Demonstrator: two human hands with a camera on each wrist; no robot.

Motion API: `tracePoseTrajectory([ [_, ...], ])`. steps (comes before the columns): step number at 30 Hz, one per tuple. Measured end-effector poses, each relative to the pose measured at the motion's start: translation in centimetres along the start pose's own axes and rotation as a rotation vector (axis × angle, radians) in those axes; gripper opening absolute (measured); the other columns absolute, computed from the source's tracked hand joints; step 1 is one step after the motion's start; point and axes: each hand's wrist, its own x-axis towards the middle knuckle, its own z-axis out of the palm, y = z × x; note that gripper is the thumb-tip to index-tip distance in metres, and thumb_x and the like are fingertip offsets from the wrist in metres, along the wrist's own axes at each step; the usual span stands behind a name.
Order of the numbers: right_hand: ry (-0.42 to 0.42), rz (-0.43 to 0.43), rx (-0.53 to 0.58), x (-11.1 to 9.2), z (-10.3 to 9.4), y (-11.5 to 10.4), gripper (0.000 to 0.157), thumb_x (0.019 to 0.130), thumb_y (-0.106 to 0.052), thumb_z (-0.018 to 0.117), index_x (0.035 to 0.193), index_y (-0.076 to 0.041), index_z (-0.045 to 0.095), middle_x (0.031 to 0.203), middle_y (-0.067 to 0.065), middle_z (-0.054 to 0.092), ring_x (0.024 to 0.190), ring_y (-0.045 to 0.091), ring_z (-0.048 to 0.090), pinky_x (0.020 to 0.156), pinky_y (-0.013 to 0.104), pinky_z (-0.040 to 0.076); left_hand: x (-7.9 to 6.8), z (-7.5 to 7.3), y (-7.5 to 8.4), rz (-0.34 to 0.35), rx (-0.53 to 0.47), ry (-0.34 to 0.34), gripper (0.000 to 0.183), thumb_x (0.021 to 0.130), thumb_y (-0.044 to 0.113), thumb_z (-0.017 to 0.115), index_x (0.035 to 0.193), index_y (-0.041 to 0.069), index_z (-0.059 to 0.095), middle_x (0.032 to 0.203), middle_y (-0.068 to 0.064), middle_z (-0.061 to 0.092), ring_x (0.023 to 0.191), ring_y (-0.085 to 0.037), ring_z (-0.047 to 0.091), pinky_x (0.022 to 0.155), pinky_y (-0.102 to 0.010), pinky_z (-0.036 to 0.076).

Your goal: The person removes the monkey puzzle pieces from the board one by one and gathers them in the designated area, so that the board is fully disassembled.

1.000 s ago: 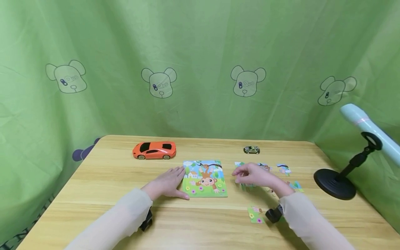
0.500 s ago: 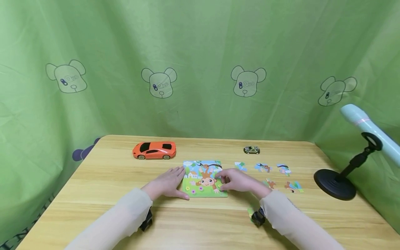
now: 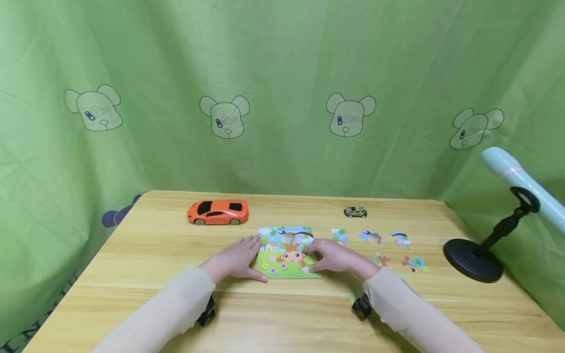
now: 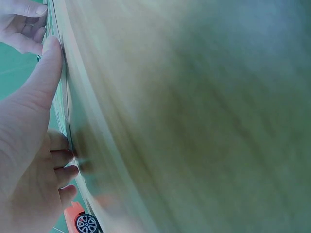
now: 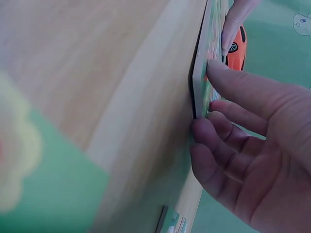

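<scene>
A square picture puzzle board (image 3: 282,272) with a monkey, a house and flowers lies mid-table. My left hand (image 3: 236,257) rests at its left edge with the fingers straight and the thumb spread near the lower left corner. At the opposite side, my right hand (image 3: 333,256) has its thumb and index finger curled over the right part of the board, pinching a small puzzle piece against it; the fingers mostly hide that piece. In the right wrist view the thumb presses on the board's face (image 5: 197,92), and the other fingers curl beside its edge.
Several loose puzzle pieces, such as one with a branch (image 3: 400,239), lie to the right. An orange toy car (image 3: 218,213) stands back left, a small dark toy car (image 3: 355,212) back right. A light-blue microphone (image 3: 521,176) leans on a black stand (image 3: 474,260).
My right hand has moved left from the loose pieces to the board's right side, carrying a puzzle piece. In the last half second it has barely shifted. My left hand has stayed put.
</scene>
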Motion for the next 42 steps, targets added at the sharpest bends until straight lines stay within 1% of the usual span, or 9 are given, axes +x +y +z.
tracePoseTrajectory([
  [8, 0.040, 0.000, 0.002, 0.1, -0.1, -0.1, 0.033, 0.078, -0.009, 0.073, 0.110, -0.004, 0.062, 0.080, -0.001, 0.051, 0.071, 0.014, 0.044, 0.060, 0.027, 0.041, 0.0, 0.1, 0.0, 0.004, 0.001, 0.001, 0.104, 0.076, 0.070, 0.051, 0.144, -0.003, 0.022, 0.149, -0.018, 0.017, 0.136, -0.031, 0.017, 0.110, -0.041, 0.015],
  [15, 0.075, -0.046, 0.121, -0.4, -0.7, 0.1, 0.024, 0.083, -0.001, 0.065, 0.106, -0.009, 0.059, 0.080, 0.002, 0.053, 0.070, 0.016, 0.048, 0.059, 0.029, 0.043, 0.0, -0.1, 0.0, -0.001, 0.006, -0.003, 0.104, 0.076, 0.070, 0.051, 0.144, -0.003, 0.021, 0.149, -0.018, 0.017, 0.136, -0.032, 0.017, 0.110, -0.040, 0.015],
  [19, 0.085, -0.043, 0.194, -0.6, -0.8, 0.3, 0.022, 0.088, 0.002, 0.058, 0.106, -0.010, 0.059, 0.077, 0.004, 0.057, 0.065, 0.015, 0.050, 0.056, 0.026, 0.044, -0.1, -0.2, 0.0, -0.001, -0.003, -0.005, 0.104, 0.076, 0.069, 0.052, 0.144, -0.003, 0.022, 0.149, -0.019, 0.018, 0.135, -0.032, 0.018, 0.110, -0.041, 0.015],
  [24, 0.102, -0.023, 0.275, -0.7, -0.8, 0.1, 0.023, 0.089, 0.005, 0.054, 0.107, -0.008, 0.059, 0.078, 0.008, 0.058, 0.062, 0.017, 0.051, 0.051, 0.027, 0.045, -0.3, -0.2, 0.1, 0.003, -0.007, 0.000, 0.104, 0.076, 0.068, 0.054, 0.143, -0.004, 0.022, 0.149, -0.019, 0.017, 0.135, -0.033, 0.018, 0.109, -0.041, 0.016],
  [30, 0.145, 0.008, 0.392, -1.1, -1.4, -0.2, 0.022, 0.086, 0.006, 0.056, 0.107, 0.003, 0.056, 0.081, 0.013, 0.058, 0.065, 0.022, 0.054, 0.056, 0.037, 0.051, -0.2, -0.2, 0.1, 0.001, -0.006, -0.004, 0.104, 0.076, 0.069, 0.052, 0.144, -0.003, 0.020, 0.149, -0.019, 0.016, 0.135, -0.033, 0.018, 0.110, -0.041, 0.015],
  [33, 0.154, 0.039, 0.430, -1.7, -2.1, -0.2, 0.017, 0.086, 0.003, 0.057, 0.103, 0.007, 0.057, 0.083, 0.016, 0.059, 0.068, 0.022, 0.055, 0.061, 0.039, 0.053, -0.1, -0.2, 0.1, 0.000, -0.012, -0.002, 0.104, 0.076, 0.069, 0.052, 0.144, -0.003, 0.021, 0.149, -0.019, 0.017, 0.135, -0.033, 0.018, 0.110, -0.041, 0.015],
  [36, 0.170, 0.064, 0.428, -2.5, -2.8, 0.0, 0.014, 0.086, -0.001, 0.059, 0.098, 0.006, 0.060, 0.084, 0.018, 0.059, 0.072, 0.028, 0.057, 0.065, 0.041, 0.053, -0.1, -0.2, 0.1, -0.001, -0.012, 0.000, 0.104, 0.076, 0.069, 0.053, 0.144, -0.003, 0.021, 0.149, -0.019, 0.017, 0.135, -0.033, 0.018, 0.110, -0.041, 0.015],
  [39, 0.201, 0.087, 0.405, -3.6, -3.3, 0.4, 0.014, 0.086, -0.006, 0.061, 0.096, 0.004, 0.063, 0.083, 0.016, 0.061, 0.074, 0.031, 0.058, 0.065, 0.039, 0.054, -0.1, -0.2, 0.1, -0.001, -0.009, 0.000, 0.104, 0.076, 0.069, 0.053, 0.144, -0.003, 0.021, 0.149, -0.019, 0.017, 0.135, -0.032, 0.018, 0.110, -0.041, 0.015],
  [42, 0.223, 0.109, 0.413, -4.9, -3.9, 1.1, 0.016, 0.087, -0.010, 0.062, 0.097, 0.002, 0.065, 0.083, 0.016, 0.061, 0.074, 0.031, 0.058, 0.064, 0.038, 0.054, -0.1, -0.1, 0.1, 0.000, -0.007, -0.001, 0.104, 0.076, 0.069, 0.052, 0.144, -0.003, 0.021, 0.149, -0.019, 0.017, 0.135, -0.032, 0.018, 0.109, -0.041, 0.015],
])
